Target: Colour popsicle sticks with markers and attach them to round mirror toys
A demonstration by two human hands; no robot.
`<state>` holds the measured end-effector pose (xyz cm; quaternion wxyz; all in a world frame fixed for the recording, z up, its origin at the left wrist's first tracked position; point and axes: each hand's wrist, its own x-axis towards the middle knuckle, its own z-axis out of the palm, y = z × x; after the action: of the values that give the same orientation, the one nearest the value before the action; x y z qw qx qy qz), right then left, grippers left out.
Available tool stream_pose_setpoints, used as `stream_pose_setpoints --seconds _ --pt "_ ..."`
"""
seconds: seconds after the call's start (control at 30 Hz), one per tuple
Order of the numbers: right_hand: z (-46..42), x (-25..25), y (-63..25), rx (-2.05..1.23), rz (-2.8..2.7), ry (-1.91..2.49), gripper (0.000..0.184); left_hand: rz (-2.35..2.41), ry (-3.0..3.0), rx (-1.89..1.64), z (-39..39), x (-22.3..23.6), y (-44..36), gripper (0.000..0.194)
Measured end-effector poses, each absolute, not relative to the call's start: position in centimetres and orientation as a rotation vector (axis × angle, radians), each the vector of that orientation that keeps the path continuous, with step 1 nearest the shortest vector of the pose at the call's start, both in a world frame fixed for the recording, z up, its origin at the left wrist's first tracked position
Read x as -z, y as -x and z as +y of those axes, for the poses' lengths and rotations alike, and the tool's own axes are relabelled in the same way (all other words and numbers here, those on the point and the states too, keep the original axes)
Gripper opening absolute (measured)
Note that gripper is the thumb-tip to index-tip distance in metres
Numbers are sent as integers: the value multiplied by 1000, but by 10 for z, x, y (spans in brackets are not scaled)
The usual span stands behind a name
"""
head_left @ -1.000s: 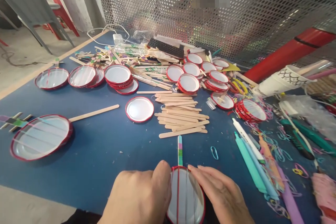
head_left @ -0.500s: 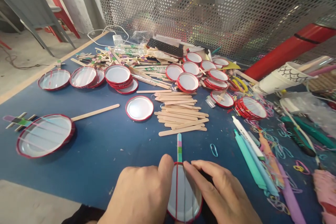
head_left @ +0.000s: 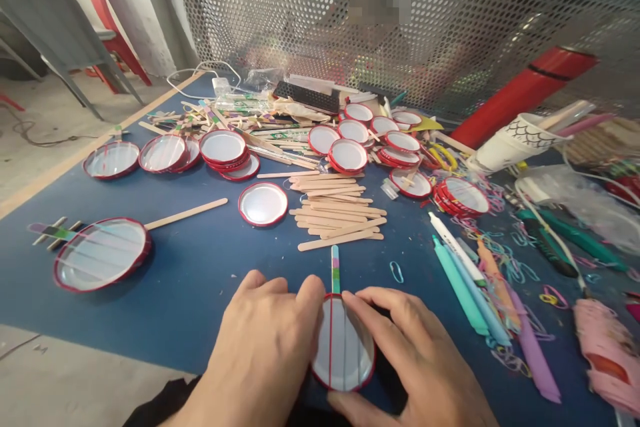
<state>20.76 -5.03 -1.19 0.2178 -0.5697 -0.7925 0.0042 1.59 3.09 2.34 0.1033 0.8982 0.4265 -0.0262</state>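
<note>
A red-rimmed jar lid [head_left: 353, 347] lies face up in front of me, with a red band and thin strands stretched lengthwise over its white inside. A craft stick [head_left: 335, 270] with blue, purple and green stripes projects from its far edge. My left hand [head_left: 270, 337] is curled against the lid's left rim, its fingertips mostly hidden. My right hand [head_left: 413, 347] grips the lid from the right, index finger at the far rim and thumb at the near rim. Beyond the stick sits a pile of plain craft sticks [head_left: 340, 210].
At left lies a strung lid [head_left: 103, 253] with a wooden stick. A single lid [head_left: 263, 204] and stacked lids [head_left: 223, 147] stand farther back. Markers [head_left: 460, 287], loose rubber bands [head_left: 520, 267], a tilted paper cup [head_left: 515, 140] and a pink-wrapped tool [head_left: 605, 347] occupy the right.
The view has shifted slightly, showing more of the lid's near edge. My right thumb now shows at that near rim. Both hands remain at the lid.
</note>
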Motion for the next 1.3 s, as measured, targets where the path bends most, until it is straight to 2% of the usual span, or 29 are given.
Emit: stream_pose_setpoints --seconds 0.4,0.63,0.83,0.97,1.03,1.13,1.3 --pt "-49 0 -187 -65 -2097 1693 66 1251 -2379 -214 31 -18 0 18" --pt "-46 -2 -190 -66 -2164 1715 84 1241 -2208 -416 33 -12 8 29" --pt "-40 9 -177 144 -2198 1501 56 1097 -1820 -653 34 -4 20 31" --pt "-41 11 -170 222 -2072 1409 54 970 -1578 -903 35 4 30 33" --pt "-40 8 -172 232 -1980 1405 43 908 -1519 -962 36 5 35 34" --pt "-38 0 -183 199 -1895 1508 29 798 -1510 -899 38 3 41 39" --pt "-36 -17 -208 49 -1846 1947 34 616 -1600 -671 38 -1 45 52"
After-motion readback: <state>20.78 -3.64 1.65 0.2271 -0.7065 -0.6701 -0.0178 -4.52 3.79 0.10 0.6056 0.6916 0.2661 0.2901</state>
